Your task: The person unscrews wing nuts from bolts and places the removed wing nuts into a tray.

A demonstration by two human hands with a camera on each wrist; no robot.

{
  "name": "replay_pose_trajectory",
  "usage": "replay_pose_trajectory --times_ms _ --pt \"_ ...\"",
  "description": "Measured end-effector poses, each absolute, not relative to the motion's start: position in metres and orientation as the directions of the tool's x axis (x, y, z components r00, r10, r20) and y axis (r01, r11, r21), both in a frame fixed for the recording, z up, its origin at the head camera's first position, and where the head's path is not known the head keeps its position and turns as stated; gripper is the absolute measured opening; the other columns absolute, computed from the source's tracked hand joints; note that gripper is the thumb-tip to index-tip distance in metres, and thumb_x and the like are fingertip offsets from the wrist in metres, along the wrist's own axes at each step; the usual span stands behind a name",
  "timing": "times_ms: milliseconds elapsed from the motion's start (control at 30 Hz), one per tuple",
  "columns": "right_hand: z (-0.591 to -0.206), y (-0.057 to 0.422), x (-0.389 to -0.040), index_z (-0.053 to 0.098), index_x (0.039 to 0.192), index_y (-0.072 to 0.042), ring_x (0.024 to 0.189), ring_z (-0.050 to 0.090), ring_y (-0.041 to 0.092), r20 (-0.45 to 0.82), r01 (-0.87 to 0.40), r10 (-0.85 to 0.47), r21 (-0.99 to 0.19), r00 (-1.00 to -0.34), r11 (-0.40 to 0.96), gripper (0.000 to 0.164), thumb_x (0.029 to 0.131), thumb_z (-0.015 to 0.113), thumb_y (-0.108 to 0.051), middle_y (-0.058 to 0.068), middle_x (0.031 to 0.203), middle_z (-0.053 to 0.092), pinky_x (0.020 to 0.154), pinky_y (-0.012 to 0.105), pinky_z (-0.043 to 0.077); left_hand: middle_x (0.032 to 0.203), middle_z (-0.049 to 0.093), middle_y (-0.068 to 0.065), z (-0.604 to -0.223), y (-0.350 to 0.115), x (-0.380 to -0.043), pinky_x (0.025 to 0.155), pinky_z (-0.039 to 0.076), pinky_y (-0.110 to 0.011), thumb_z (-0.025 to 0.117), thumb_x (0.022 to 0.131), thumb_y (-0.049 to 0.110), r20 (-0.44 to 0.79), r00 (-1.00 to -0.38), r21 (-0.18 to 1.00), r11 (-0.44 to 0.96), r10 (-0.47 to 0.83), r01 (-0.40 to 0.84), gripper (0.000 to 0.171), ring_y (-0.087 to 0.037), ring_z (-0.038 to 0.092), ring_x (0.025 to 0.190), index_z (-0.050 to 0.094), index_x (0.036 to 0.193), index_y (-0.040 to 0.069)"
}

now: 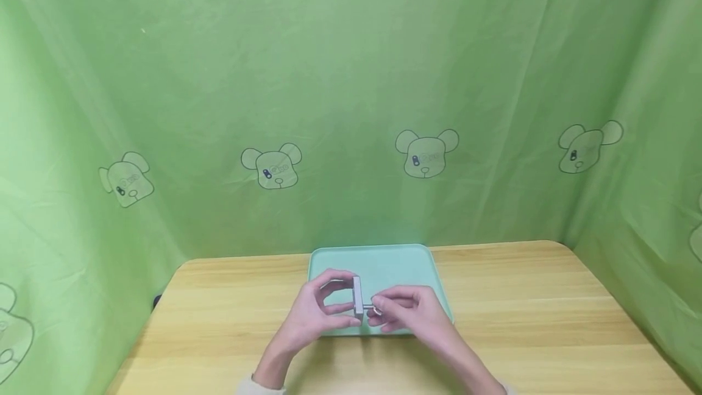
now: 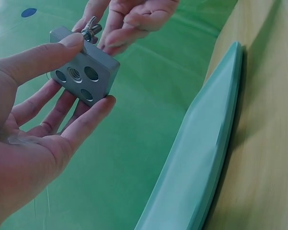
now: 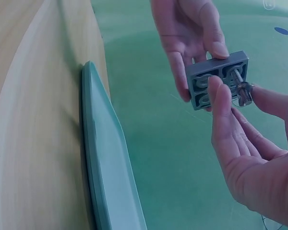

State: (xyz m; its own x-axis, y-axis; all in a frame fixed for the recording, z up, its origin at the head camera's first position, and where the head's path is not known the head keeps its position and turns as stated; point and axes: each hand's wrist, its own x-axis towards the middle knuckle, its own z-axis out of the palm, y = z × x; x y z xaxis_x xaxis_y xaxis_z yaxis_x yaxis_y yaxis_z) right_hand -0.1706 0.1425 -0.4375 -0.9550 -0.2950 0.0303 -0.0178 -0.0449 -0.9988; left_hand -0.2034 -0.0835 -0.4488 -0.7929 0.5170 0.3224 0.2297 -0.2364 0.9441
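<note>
A small square grey metal block [image 1: 358, 298] is held above the tray, its edges gripped between the thumb and fingers of my left hand [image 1: 311, 311]. Round holes, one of them threaded [image 2: 74, 74], show on its face in the left wrist view. The other face, seen from the right wrist, has recessed pockets, and a threaded bolt [image 3: 237, 76] sticks out of it near one corner. A metal wing nut [image 3: 245, 93] sits toward the bolt's outer end. My right hand [image 1: 412, 309] pinches this wing nut with thumb and fingers, partly covering it in the head view.
Beneath the hands, a light green tray [image 1: 378, 264] lies on the wood-grain table [image 1: 230, 316]. Green curtains [image 1: 351, 78] printed with bear faces stand close behind the table and along both sides.
</note>
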Motion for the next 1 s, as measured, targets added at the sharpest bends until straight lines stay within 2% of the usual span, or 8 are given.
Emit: replay_pose_trajectory --times_ms 133,367,433,667,800,867,900,1000 --pt "-0.437 0.145 -0.171 0.065 0.107 0.005 0.086 0.068 0.037 0.009 0.014 -0.324 -0.998 -0.946 -0.069 0.033 0.087 0.068 -0.021 0.024 0.095 0.069 0.078 0.053 0.056 0.129 0.047 -0.016 -0.449 -0.082 -0.203 0.095 0.051 -0.045 0.08 0.068 -0.006 0.329 -0.789 0.944 -0.197 0.519 0.264 0.063 -0.034 0.047 0.123 0.053 0.124 0.004" --pt "-0.435 0.146 -0.171 0.064 0.105 0.01 0.085 0.068 0.038 0.035 -0.01 -0.345 -0.997 -0.938 -0.075 0.031 0.086 0.069 -0.015 0.025 0.094 0.068 0.073 0.048 0.059 0.127 0.048 -0.016 -0.449 -0.08 -0.202 0.093 0.052 -0.045 0.08 0.067 -0.006 0.325 -0.793 0.946 -0.186 0.514 0.267 0.062 -0.035 0.047 0.122 0.054 0.123 0.004" --pt "-0.434 0.146 -0.17 0.064 0.104 0.01 0.084 0.068 0.037 0.053 -0.034 -0.345 -0.998 -0.937 -0.061 0.031 0.086 0.069 -0.015 0.024 0.094 0.068 0.072 0.048 0.06 0.128 0.048 -0.017 -0.45 -0.08 -0.201 0.093 0.052 -0.045 0.08 0.068 -0.006 0.322 -0.795 0.946 -0.197 0.514 0.256 0.062 -0.035 0.047 0.122 0.054 0.124 0.004" --pt "-0.428 0.144 -0.166 0.069 0.099 -0.001 0.082 0.069 0.032 0.138 -0.152 -0.303 -0.988 -0.943 0.025 0.025 0.084 0.072 -0.02 0.02 0.093 0.07 0.068 0.044 0.061 0.131 0.044 -0.023 -0.452 -0.081 -0.201 0.09 0.053 -0.047 0.078 0.07 -0.008 0.314 -0.795 0.944 -0.26 0.519 0.202 0.063 -0.044 0.045 0.122 0.052 0.126 0.0" --pt "-0.427 0.139 -0.162 0.071 0.096 -0.006 0.08 0.07 0.024 0.279 -0.308 -0.258 -0.948 -0.925 0.079 0.018 0.083 0.073 -0.017 0.012 0.092 0.071 0.069 0.037 0.061 0.132 0.043 -0.024 -0.452 -0.082 -0.202 0.09 0.053 -0.048 0.077 0.071 -0.008 0.287 -0.799 0.948 -0.277 0.528 0.158 0.063 -0.044 0.044 0.122 0.05 0.127 -0.003" --pt "-0.427 0.137 -0.161 0.072 0.095 -0.008 0.079 0.07 0.02 0.434 -0.472 -0.239 -0.872 -0.868 0.13 0.014 0.082 0.074 -0.011 0.007 0.091 0.072 0.069 0.032 0.061 0.131 0.045 -0.022 -0.451 -0.083 -0.203 0.091 0.053 -0.048 0.077 0.072 -0.007 0.281 -0.803 0.95 -0.271 0.526 0.155 0.062 -0.041 0.046 0.122 0.05 0.127 -0.003" --pt "-0.426 0.135 -0.161 0.073 0.095 -0.008 0.078 0.07 0.019 0.53 -0.57 -0.237 -0.806 -0.814 0.159 0.015 0.08 0.074 -0.006 0.006 0.09 0.072 0.069 0.03 0.061 0.131 0.045 -0.022 -0.45 -0.083 -0.203 0.091 0.053 -0.048 0.077 0.072 -0.007 0.279 -0.805 0.951 -0.266 0.523 0.157 0.061 -0.04 0.047 0.121 0.051 0.127 -0.003" --pt "-0.421 0.131 -0.161 0.073 0.094 -0.006 0.078 0.069 0.019 0.78 -0.813 -0.237 -0.527 -0.579 0.249 0.027 0.071 0.077 0.007 0.007 0.09 0.072 0.071 0.025 0.06 0.131 0.047 -0.02 -0.45 -0.085 -0.203 0.092 0.053 -0.047 0.077 0.073 -0.005 0.276 -0.811 0.955 -0.241 0.515 0.172 0.059 -0.037 0.049 0.12 0.053 0.127 0.0"
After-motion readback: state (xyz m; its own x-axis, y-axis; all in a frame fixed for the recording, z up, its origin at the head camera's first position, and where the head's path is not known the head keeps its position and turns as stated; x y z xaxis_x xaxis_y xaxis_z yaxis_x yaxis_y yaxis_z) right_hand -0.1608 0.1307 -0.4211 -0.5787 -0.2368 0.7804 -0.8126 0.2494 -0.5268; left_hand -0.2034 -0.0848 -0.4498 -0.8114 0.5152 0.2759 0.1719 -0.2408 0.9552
